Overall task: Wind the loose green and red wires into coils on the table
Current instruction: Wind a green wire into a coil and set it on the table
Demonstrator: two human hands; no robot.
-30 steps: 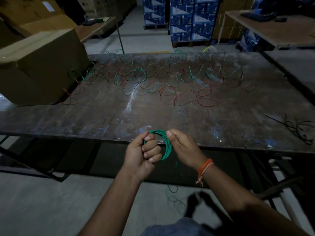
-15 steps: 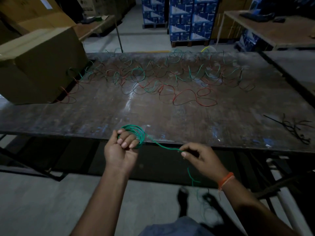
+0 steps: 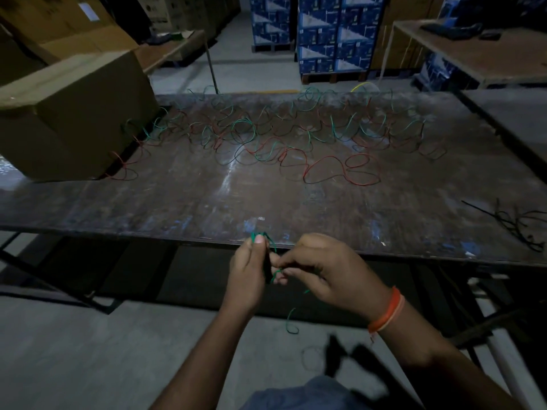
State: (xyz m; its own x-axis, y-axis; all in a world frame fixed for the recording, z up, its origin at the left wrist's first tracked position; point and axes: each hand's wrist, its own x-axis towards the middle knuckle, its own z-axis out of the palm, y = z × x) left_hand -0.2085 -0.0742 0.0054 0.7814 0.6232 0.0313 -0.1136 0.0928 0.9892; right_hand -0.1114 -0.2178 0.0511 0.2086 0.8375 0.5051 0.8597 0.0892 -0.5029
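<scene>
Green wire [image 3: 268, 238], already wound into a small bunch of loops, sits in the left hand [image 3: 248, 273] just in front of the near edge of the table [image 3: 207, 202], with the thumb pressed down on top of the loops and the other fingers curled round them; only a short arc of green shows above the thumb. Beside it and touching it, the right hand [image 3: 321, 270] pinches the same wire between thumb and fingertips, its fingers drawn together, and a small green bend shows at the pinch. From under that hand the free tail of the wire [image 3: 291, 321] hangs below table level and curls into a small hook near its end, over the grey floor. An orange band [image 3: 386, 315] circles the right wrist. Loose green and red wires [image 3: 281, 137] lie in a wide tangle of overlapping curls across the far half of the dark, scuffed table, well apart from the hands, and a red loop [image 3: 343, 173] reaches nearest to the middle. A large cardboard box [image 3: 68, 119] stands on the table's left end with a few red strands running up against its base. A small cluster of black ties or wires [image 3: 515, 226] rests near the right edge; which they are cannot be told. Stacked blue cartons [image 3: 325, 34] stand on the floor beyond the table.
</scene>
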